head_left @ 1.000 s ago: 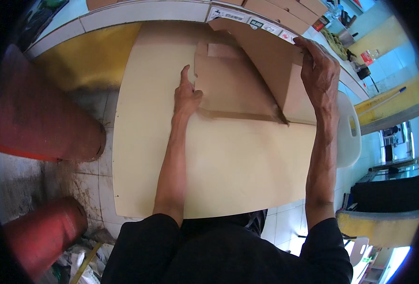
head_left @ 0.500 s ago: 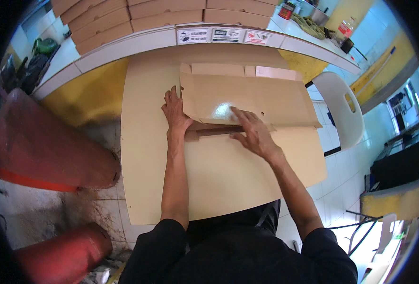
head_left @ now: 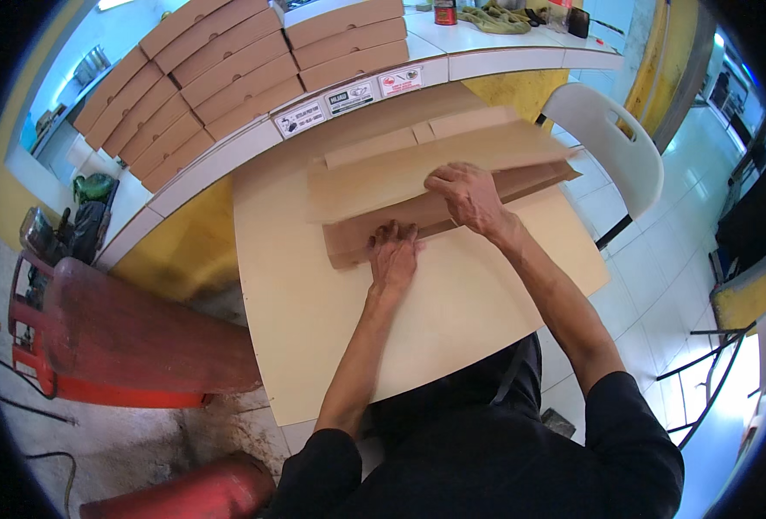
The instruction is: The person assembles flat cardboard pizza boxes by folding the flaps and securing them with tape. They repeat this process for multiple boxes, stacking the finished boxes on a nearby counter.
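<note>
A brown cardboard box point(head_left: 418, 160), partly folded, lies across the cream tabletop point(head_left: 452, 294). Its wide lid panel is smeared by motion and stands away from the near side, so a darker inner strip point(head_left: 348, 238) shows below it. My left hand point(head_left: 393, 258) has its fingers bent over that near strip, gripping it close to the left end. Along the lid's near edge, my right hand point(head_left: 471, 201) is closed with curled fingers on the cardboard. The thumb's hold there is partly hidden.
Stacked brown boxes point(head_left: 236, 78) stand on a white tiled counter point(head_left: 504, 62) beyond the table. A white folding chair point(head_left: 603, 143) is at the right. Red gas cylinders point(head_left: 141, 329) lie or lean on the left. A green cloth point(head_left: 495, 19) rests on the counter.
The lid has come up off the near side, exposing more inner cardboard. My left hand has moved from the left edge onto the near strip; my right has closed at the lid. The view has turned.
</note>
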`<move>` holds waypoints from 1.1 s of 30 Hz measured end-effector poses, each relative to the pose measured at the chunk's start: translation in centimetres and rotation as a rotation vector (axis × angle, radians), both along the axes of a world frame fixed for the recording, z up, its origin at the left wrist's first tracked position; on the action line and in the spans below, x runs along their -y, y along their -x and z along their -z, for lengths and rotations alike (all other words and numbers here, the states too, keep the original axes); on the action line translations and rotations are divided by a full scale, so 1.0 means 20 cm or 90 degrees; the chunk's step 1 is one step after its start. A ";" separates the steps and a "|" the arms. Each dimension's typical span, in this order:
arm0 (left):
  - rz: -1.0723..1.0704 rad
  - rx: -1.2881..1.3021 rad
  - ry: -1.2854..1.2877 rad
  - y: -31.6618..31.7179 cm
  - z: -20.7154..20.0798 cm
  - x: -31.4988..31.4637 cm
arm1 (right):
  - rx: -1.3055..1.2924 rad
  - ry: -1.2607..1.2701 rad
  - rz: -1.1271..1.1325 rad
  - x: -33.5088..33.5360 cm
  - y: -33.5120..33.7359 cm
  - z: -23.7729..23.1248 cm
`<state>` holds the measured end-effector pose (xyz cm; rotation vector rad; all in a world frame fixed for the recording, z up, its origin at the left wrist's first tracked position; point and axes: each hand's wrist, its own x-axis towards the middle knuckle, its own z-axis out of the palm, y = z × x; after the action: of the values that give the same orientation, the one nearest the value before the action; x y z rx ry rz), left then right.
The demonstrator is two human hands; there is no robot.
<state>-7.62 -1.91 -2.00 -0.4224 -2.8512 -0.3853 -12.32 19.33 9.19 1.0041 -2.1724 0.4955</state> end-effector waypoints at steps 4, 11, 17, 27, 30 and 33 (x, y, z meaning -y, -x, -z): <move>-0.071 -0.113 0.032 0.08 0.15 0.03 | -0.126 -0.021 0.027 -0.03 -0.19 -0.35; -0.199 -0.040 0.112 0.31 -0.11 0.07 | -0.057 0.015 0.067 -0.27 -0.82 -0.46; -0.204 -0.040 0.137 0.54 -0.15 0.18 | -0.080 0.202 0.236 -0.63 -1.28 -0.31; -0.275 -0.068 0.069 0.59 -0.09 0.18 | 0.024 0.301 0.217 -0.77 -1.47 -0.04; -0.182 -0.118 -0.147 0.37 -0.08 0.26 | 0.116 0.187 0.193 -0.63 -1.41 0.05; -0.174 0.089 -0.536 0.12 -0.06 0.59 | 0.175 0.166 0.217 -0.49 -1.36 0.16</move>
<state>-10.03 -13.62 -0.80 0.1616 -2.4933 -1.4931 14.88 29.11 6.08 0.4324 -2.3783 0.7621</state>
